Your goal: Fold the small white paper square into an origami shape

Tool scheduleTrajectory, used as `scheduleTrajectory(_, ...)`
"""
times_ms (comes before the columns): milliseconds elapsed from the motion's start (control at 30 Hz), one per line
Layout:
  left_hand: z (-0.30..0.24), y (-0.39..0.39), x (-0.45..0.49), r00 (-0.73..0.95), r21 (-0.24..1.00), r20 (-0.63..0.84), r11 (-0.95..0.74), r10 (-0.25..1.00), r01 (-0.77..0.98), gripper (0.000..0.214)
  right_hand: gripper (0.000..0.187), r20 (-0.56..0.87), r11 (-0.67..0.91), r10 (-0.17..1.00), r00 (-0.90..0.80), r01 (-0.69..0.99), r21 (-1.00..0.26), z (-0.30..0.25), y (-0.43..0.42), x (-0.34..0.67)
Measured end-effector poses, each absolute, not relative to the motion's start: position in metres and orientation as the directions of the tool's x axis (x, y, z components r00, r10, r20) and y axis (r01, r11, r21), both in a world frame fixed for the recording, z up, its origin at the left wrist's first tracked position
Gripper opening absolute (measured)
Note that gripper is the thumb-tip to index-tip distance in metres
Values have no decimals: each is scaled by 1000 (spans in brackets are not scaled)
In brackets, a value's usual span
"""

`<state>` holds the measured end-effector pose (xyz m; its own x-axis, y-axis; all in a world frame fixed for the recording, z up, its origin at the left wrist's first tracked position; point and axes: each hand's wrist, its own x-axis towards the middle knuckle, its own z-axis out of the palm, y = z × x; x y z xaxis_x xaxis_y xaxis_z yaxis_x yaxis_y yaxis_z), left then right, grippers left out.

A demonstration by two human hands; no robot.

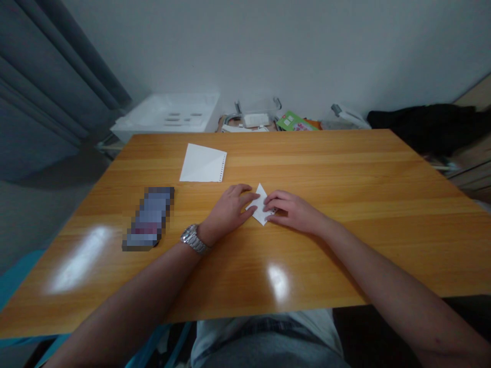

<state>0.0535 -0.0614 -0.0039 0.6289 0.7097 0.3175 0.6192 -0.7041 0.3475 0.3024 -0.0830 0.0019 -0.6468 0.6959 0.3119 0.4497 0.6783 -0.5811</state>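
Note:
A small piece of folded white paper [260,203] lies on the wooden table in a diamond shape, one corner pointing away from me. My left hand [232,207], with a metal watch [194,239] on its wrist, holds the paper's left side with thumb and fingertips. On the opposite side, the curled fingers of my right hand [292,210] press and grip the paper at its right edge. The fingertips hide parts of the folds. Farther back to the left lies a loose white sheet [203,163] with a perforated right edge, touched by neither hand.
A blurred-out phone-like object [149,217] rests on the table [364,179] left of my left hand. Past the far edge stand a white plastic tray [172,112], a green booklet [294,121] and dark cloth [425,128]. A grey curtain [42,76] hangs at left.

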Motion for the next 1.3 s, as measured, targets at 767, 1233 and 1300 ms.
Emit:
scheduleTrajectory(767, -6, -60, 53, 636, 351, 330, -716, 697, 603, 33, 8, 313, 661, 694, -648, 400, -635, -3, -81, 308)
scheduleTrajectory(1233, 21, -68, 53, 852, 335, 209, -854, 480, 399, 19, 9, 294, 650, 705, -646, 421, -633, 1, -84, 307)
scheduleTrajectory(1300, 21, -67, 52, 858, 349, 201, -853, 473, 389, 19, 10, 297, 652, 700, -649, 411, -638, 2, -84, 307)
